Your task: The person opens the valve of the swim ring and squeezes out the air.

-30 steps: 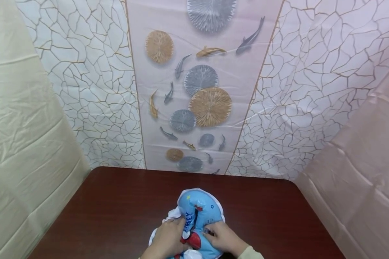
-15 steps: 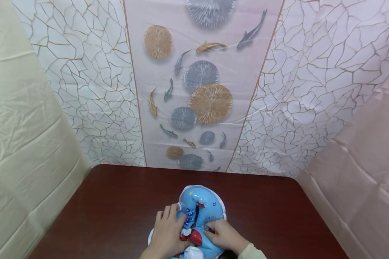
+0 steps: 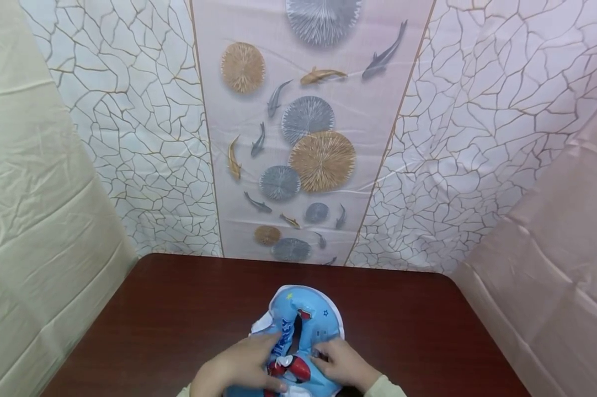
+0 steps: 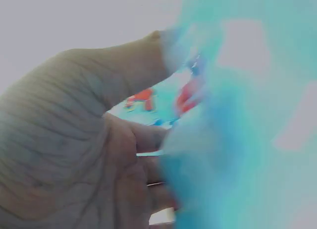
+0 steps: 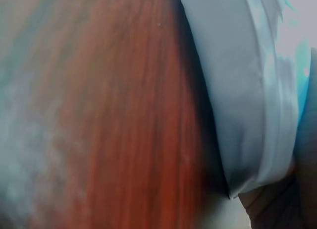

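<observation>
A limp blue plastic inflatable toy (image 3: 305, 320), white-edged with red and white print, lies on the dark red-brown table (image 3: 169, 309) near its front edge. My left hand (image 3: 259, 364) lies over the toy's left side, with the thumb and fingers closed on a fold of the plastic. In the left wrist view the left hand (image 4: 148, 90) fills the frame beside the blurred blue toy (image 4: 233, 140). My right hand (image 3: 328, 358) grips the toy's right side with curled fingers. The right wrist view shows the toy's white edge (image 5: 242, 90) on the table (image 5: 124, 115) and a sliver of the right hand (image 5: 277, 204).
Patterned sheets hang behind the table: a cracked-line print (image 3: 144, 138) and a centre panel with fish and round discs (image 3: 303, 138). A cream sheet (image 3: 35, 220) closes the left side and a pink sheet (image 3: 552, 248) the right. Bare tabletop lies to both sides of the toy.
My left hand has drawn back toward me and turned across the toy, pulling its left edge into a fold. The right hand has stayed in place.
</observation>
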Action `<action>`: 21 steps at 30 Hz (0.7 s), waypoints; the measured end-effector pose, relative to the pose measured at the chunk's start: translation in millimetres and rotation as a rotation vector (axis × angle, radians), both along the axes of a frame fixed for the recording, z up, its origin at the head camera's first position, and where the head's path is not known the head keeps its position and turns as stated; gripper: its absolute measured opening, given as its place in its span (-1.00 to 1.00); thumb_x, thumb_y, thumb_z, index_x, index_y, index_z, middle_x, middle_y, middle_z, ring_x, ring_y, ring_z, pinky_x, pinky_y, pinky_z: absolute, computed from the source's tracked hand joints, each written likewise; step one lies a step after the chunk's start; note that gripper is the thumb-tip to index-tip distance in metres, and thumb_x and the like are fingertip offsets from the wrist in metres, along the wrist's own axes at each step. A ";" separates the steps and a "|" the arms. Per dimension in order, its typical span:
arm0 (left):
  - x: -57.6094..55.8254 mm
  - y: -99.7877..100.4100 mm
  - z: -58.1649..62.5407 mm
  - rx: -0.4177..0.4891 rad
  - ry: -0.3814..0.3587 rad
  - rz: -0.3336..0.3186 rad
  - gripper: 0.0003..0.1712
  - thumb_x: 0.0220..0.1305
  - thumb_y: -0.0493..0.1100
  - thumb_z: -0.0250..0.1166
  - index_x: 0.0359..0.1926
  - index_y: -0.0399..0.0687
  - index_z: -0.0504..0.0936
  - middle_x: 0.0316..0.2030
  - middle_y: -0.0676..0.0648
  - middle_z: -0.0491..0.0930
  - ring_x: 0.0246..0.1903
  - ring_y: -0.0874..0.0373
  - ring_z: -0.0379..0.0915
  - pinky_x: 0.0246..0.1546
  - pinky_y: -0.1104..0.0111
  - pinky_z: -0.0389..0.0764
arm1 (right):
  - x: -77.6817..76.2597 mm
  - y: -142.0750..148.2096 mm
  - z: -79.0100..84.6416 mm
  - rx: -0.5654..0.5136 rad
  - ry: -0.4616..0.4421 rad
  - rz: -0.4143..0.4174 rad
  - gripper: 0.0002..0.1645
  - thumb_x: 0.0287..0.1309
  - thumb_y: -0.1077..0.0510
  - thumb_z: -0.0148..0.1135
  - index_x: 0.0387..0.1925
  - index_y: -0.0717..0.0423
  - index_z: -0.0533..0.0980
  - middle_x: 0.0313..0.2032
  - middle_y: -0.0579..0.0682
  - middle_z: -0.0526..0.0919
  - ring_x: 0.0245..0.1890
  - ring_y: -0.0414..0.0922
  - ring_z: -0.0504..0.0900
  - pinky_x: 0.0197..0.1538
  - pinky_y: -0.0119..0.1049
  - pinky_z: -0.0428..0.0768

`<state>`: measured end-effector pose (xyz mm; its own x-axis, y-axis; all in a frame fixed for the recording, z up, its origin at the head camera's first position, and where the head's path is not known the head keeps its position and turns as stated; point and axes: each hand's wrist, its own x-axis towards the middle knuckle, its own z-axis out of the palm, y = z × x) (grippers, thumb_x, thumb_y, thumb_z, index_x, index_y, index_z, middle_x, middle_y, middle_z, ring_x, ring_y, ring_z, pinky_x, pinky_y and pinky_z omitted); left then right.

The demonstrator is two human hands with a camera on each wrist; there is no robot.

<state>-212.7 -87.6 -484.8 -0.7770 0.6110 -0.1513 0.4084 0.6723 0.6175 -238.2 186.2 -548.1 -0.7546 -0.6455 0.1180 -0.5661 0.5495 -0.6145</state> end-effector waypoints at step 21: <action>-15.4 16.2 -32.4 -0.004 0.317 0.045 0.69 -0.32 0.80 0.21 0.61 -0.02 -0.30 0.58 -0.05 -0.09 0.52 -0.04 -0.04 0.40 -0.15 0.10 | 1.8 1.2 1.5 -0.005 -0.009 0.113 -0.61 0.46 0.06 0.12 -0.57 -0.07 0.38 -0.71 -0.35 0.22 -0.71 -0.51 0.27 -0.65 -0.56 0.33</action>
